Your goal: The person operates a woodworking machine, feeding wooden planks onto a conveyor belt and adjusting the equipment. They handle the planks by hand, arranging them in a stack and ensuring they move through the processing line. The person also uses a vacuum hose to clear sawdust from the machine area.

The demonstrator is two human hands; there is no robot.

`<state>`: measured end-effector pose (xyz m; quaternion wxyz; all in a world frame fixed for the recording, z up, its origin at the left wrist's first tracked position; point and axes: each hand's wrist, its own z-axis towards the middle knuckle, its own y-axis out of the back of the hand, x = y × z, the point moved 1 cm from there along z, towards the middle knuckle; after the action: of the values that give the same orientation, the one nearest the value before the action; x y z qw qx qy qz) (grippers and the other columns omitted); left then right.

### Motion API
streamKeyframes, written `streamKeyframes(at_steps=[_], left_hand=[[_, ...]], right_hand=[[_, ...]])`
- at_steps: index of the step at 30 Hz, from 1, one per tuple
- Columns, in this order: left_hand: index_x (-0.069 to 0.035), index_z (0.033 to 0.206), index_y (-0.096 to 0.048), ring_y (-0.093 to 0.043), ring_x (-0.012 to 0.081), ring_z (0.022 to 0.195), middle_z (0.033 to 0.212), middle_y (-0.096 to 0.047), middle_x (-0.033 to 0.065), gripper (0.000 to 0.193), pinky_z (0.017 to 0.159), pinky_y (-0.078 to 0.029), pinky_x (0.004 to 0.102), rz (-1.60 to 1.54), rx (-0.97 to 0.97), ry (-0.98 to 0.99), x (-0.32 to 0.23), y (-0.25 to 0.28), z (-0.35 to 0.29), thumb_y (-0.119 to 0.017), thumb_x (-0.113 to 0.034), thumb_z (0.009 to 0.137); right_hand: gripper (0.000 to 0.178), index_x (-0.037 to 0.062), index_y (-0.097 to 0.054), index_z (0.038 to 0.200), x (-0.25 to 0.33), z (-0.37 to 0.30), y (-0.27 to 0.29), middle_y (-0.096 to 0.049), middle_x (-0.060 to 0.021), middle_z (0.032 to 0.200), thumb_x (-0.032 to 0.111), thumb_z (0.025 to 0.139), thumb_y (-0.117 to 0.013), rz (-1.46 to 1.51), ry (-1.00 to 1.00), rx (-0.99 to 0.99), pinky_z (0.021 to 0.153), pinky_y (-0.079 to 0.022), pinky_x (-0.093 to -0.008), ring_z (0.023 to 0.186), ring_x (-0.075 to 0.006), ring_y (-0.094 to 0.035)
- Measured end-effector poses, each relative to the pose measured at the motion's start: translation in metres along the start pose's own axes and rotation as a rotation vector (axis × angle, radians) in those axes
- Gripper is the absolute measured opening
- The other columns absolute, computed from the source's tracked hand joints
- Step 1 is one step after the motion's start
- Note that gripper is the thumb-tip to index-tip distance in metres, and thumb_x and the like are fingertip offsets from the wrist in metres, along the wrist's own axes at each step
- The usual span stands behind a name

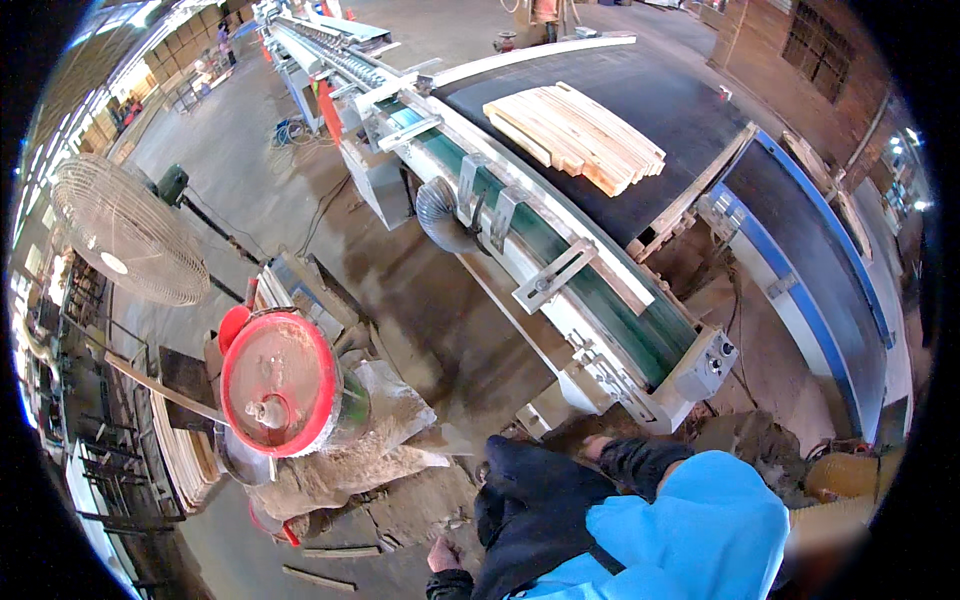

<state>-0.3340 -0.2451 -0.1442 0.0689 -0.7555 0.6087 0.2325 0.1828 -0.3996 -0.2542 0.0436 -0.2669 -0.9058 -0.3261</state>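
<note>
My left hand [443, 556] hangs low beside my dark trousers, over the floor. Its fingers look loosely curled, with nothing visible in them. In front of me, my right hand [598, 447] is at the near end of the long conveyor [641, 345] with a green belt. I cannot tell whether it touches the machine, and its fingers are too small and hidden to read. A metal control box [708, 366] sits at that end, to the right of the hand. Farther off, a stack of pale wooden boards [572, 135] lies on a black table [690, 110].
Left of me stands a bucket with a red-rimmed lid [280, 385], beside a sawdust-covered sack [340, 475]. A caged fan [125, 230] is beyond it. Wood strips [320, 578] lie on the floor. A blue-edged black belt conveyor [810, 270] curves along the right.
</note>
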Motion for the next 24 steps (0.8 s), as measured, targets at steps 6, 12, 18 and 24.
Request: streamKeyframes(at_steps=[6,12,18,24], left_hand=[[-0.010,0.076,-0.054,-0.057,0.0253,0.062,0.066,-0.051,0.0036,0.021,0.055,-0.044,0.0424,0.730,0.269,-0.519,0.058,0.061,0.008,-0.067,-0.018,0.091],[-0.008,0.074,-0.057,-0.060,0.0323,0.065,0.069,-0.056,0.0103,0.022,0.058,-0.046,0.0474,1.082,0.065,-0.722,0.075,0.057,-0.020,-0.070,-0.022,0.085],[-0.006,0.073,-0.061,-0.064,0.0405,0.070,0.074,-0.063,0.0169,0.025,0.062,-0.050,0.0531,1.279,-0.170,-1.012,0.135,0.112,-0.002,-0.072,-0.027,0.080],[0.001,0.126,-0.071,-0.068,0.0352,0.118,0.122,-0.074,0.0215,0.050,0.100,-0.053,0.0428,0.349,-0.274,-0.400,0.018,0.130,-0.006,-0.070,-0.037,0.095]], right_hand=[[0.019,0.0122,-0.074,0.095,0.091,0.051,0.068,-0.067,-0.0179,0.091,0.025,0.092,-0.061,-0.179,0.380,-0.230,0.081,-0.055,-0.0514,0.095,-0.0373,-0.070],[0.023,0.0115,-0.073,0.098,0.107,0.076,0.098,-0.067,-0.0183,0.091,0.025,0.096,-0.055,-0.283,0.377,-0.242,0.082,-0.055,-0.0473,0.097,-0.0364,-0.070],[0.035,0.0011,-0.072,0.099,0.151,0.043,0.152,-0.071,-0.0277,0.100,0.032,0.093,-0.058,-0.157,0.438,0.012,0.086,-0.053,-0.0539,0.099,-0.0469,-0.068],[0.014,0.0114,-0.070,0.085,0.166,0.090,0.118,-0.064,-0.0176,0.082,0.024,0.084,-0.066,-0.486,0.838,-0.134,0.076,-0.053,-0.0542,0.090,-0.0397,-0.067]])
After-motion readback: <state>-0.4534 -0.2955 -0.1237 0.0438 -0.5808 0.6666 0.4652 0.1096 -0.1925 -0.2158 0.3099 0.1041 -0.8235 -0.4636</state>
